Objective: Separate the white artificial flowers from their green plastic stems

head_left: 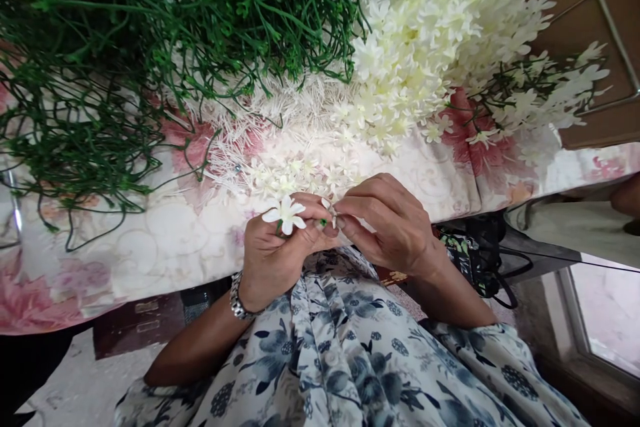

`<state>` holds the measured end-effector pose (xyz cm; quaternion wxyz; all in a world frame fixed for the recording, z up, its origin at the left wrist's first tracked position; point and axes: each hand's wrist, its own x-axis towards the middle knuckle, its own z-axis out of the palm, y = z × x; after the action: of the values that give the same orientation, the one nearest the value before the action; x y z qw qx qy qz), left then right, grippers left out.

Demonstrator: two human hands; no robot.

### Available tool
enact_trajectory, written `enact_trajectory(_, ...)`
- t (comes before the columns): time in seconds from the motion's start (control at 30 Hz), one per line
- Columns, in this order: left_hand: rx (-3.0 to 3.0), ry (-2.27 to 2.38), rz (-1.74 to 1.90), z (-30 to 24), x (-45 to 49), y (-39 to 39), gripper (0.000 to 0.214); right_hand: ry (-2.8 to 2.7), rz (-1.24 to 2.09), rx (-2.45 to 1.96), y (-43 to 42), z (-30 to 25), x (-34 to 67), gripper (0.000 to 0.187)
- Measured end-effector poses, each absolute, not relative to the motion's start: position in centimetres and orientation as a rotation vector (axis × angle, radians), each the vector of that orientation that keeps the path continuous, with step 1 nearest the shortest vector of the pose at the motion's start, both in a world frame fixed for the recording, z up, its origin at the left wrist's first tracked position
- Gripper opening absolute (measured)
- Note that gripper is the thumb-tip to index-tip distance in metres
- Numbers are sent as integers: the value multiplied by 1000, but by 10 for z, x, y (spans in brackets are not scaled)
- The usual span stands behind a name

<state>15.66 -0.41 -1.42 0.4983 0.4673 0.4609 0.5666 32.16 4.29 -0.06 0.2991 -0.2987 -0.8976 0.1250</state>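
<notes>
My left hand [280, 250] is closed on a green artificial flower stem [323, 222], most of it hidden in the fingers. One white artificial flower [285, 215] with open petals sits on the stem above the thumb. My right hand [387, 220] pinches a small white flower [330, 208] against the stem's green tip, its fingertips meeting the left ones. Just beyond both hands lies a scatter of loose white blossoms [300, 173] on the flowered tablecloth [200, 247].
A large heap of green plastic stems [200, 13] covers the back left. Cream-white flowers [415, 67] pile up at the back right, beside finished-looking white sprays [540, 93]. Thin white pieces [295, 107] lie between them. A brown chair with a metal frame [590, 33] stands at far right.
</notes>
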Motion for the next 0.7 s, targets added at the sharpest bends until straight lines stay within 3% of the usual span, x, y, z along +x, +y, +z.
enact_trajectory(0.3, 1056, 1109, 1365, -16, 157, -7, 16, -2415, 192, -758, 39, -1, 322, 14)
enact_trajectory(0.53, 1254, 1336, 1192, -10, 151, -7, 16, -2230, 601, -824, 38, 12, 328, 18)
enact_trajectory(0.7, 1413, 1357, 1187, -3, 150, -4, 19, -2318, 604, -798, 36, 20, 327, 14)
